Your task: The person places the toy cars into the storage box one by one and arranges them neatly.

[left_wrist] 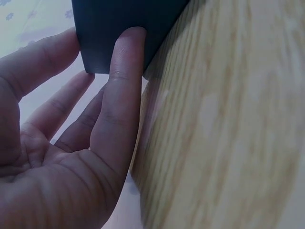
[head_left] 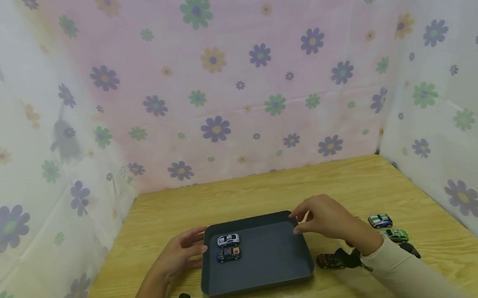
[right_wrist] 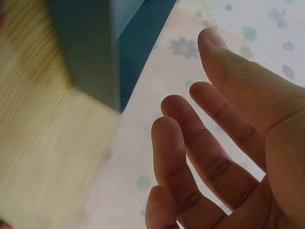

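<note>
A dark grey rectangular tray [head_left: 268, 259] lies on the wooden table. Inside it, at its left side, sit a white-and-black toy car [head_left: 228, 240] and, nearer me, a dark toy car [head_left: 228, 254] with blue and orange markings. My left hand [head_left: 182, 252] is at the tray's left edge. In the left wrist view its extended fingers [left_wrist: 126, 57] touch the outer wall of the tray [left_wrist: 105, 43]. My right hand [head_left: 323, 215] hovers by the far right corner. In the right wrist view its loosely bent fingers [right_wrist: 171, 138] stand apart from the tray [right_wrist: 90, 47], holding nothing.
Right of the tray, partly behind my right forearm, are a green-and-white toy car [head_left: 380, 220], a green toy car [head_left: 395, 235] and a dark red toy car [head_left: 329, 260]. A flowered cloth [head_left: 243, 144] surrounds the table [head_left: 176, 205] at the back and sides.
</note>
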`<move>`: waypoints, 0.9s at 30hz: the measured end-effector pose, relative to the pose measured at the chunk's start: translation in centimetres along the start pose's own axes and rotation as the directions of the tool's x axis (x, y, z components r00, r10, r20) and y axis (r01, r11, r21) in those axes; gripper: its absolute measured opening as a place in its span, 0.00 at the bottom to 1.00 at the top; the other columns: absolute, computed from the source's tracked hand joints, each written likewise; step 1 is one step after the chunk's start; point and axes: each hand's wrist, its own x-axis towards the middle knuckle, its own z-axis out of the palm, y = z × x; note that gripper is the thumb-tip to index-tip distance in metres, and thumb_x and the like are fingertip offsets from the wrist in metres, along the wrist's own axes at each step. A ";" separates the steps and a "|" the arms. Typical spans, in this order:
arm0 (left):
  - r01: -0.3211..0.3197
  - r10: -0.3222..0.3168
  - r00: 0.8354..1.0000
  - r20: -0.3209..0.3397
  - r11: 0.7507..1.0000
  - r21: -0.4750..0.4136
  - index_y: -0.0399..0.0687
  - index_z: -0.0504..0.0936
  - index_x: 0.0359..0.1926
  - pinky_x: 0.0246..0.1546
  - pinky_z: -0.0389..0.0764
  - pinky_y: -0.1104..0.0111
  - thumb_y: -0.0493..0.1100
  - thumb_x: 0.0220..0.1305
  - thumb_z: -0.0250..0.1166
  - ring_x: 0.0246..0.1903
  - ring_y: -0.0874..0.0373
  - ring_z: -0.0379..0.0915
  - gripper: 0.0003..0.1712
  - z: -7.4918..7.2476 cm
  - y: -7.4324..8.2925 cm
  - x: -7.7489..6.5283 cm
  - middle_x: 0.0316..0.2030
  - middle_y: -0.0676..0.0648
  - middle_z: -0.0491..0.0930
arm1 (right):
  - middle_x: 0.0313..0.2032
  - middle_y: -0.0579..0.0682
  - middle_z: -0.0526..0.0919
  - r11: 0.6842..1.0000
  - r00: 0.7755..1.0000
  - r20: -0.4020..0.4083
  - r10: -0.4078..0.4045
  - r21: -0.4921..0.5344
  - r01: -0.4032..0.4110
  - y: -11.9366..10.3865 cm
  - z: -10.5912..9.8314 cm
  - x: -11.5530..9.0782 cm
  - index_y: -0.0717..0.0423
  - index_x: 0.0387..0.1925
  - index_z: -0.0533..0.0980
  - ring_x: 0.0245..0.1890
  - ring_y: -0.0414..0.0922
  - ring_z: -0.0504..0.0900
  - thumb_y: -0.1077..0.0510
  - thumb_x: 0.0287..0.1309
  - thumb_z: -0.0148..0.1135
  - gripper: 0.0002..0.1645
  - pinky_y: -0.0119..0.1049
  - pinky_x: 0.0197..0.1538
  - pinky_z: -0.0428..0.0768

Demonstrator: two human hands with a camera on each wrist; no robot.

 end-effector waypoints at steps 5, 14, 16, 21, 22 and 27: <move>-0.014 0.014 1.000 0.004 1.000 -0.005 0.46 0.63 0.79 0.52 0.87 0.49 0.39 0.71 0.68 0.64 0.41 0.76 0.39 -0.1 0.1 -0.1 0.76 0.29 0.59 | 0.39 0.40 0.88 0.999 0.999 -0.008 0.034 0.012 -0.034 1.9 -0.8 -1.9 0.43 0.50 0.87 0.32 0.35 0.83 0.42 0.55 0.77 0.22 0.31 0.33 0.81; -0.005 0.005 1.000 -0.010 1.000 -0.002 0.47 0.65 0.78 0.52 0.87 0.50 0.39 0.70 0.69 0.63 0.43 0.76 0.39 0.1 0.0 0.2 0.75 0.30 0.61 | 0.44 0.42 0.89 1.000 1.000 -0.003 -0.004 -0.001 0.004 5.0 -1.3 -5.4 0.42 0.49 0.88 0.41 0.39 0.84 0.39 0.57 0.75 0.21 0.33 0.40 0.83; -0.008 0.008 1.000 -0.009 1.000 -0.002 0.48 0.65 0.78 0.52 0.87 0.50 0.39 0.70 0.69 0.63 0.43 0.77 0.39 0.1 0.0 0.3 0.75 0.30 0.61 | 0.45 0.42 0.89 1.000 1.000 -0.003 -0.016 0.002 0.016 5.6 -1.3 -6.0 0.43 0.49 0.88 0.42 0.40 0.85 0.38 0.57 0.74 0.22 0.35 0.42 0.85; -0.011 0.011 1.000 -0.002 1.000 0.001 0.47 0.64 0.78 0.53 0.87 0.50 0.39 0.71 0.68 0.63 0.42 0.76 0.39 0.1 0.1 0.1 0.76 0.29 0.60 | 0.47 0.42 0.88 0.999 1.000 0.022 -0.022 0.036 0.021 6.7 -1.1 -7.1 0.42 0.50 0.87 0.46 0.43 0.86 0.39 0.59 0.73 0.22 0.37 0.44 0.87; -0.008 0.008 1.000 -0.003 1.000 0.002 0.47 0.64 0.78 0.53 0.87 0.50 0.39 0.71 0.68 0.63 0.42 0.77 0.39 0.1 0.1 0.1 0.76 0.29 0.60 | 0.48 0.42 0.88 0.999 1.000 0.027 -0.014 0.041 0.013 6.8 -1.0 -7.3 0.42 0.50 0.87 0.48 0.46 0.86 0.38 0.59 0.73 0.22 0.37 0.44 0.87; -0.003 0.003 1.000 -0.005 1.000 0.002 0.47 0.64 0.78 0.53 0.87 0.49 0.39 0.70 0.69 0.63 0.43 0.77 0.39 -0.1 -0.1 0.1 0.75 0.29 0.61 | 0.52 0.43 0.88 1.000 1.000 0.022 -0.019 0.007 0.019 7.6 -0.7 -8.0 0.40 0.50 0.87 0.57 0.55 0.84 0.34 0.55 0.73 0.26 0.45 0.50 0.88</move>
